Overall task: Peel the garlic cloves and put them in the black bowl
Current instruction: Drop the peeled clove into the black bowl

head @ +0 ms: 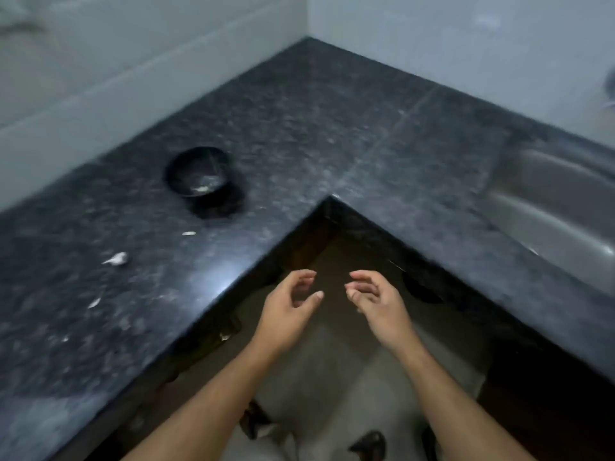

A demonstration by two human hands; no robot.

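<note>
Both hands, left (289, 307) and right (376, 302), hang apart, loosely curled, holding nothing. Bowl (199, 173) at ten o'clock, scraps (117, 259) nearby, so I'd guess peeling's done.

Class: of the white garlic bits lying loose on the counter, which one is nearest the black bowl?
The small sliver just below the black bowl; the bigger piece and the scrap lie farther left, toward the counter's near end.

Black bowl (198, 173): round, glossy, upright on the dark speckled counter (299, 128), left stretch, nearer the back wall edge than the front edge. Pale bits in its bottom; blurred, cannot tell cloves from skin

Garlic clove (117, 259): whitish, lying on the counter front-left of the bowl, well apart from it
</note>
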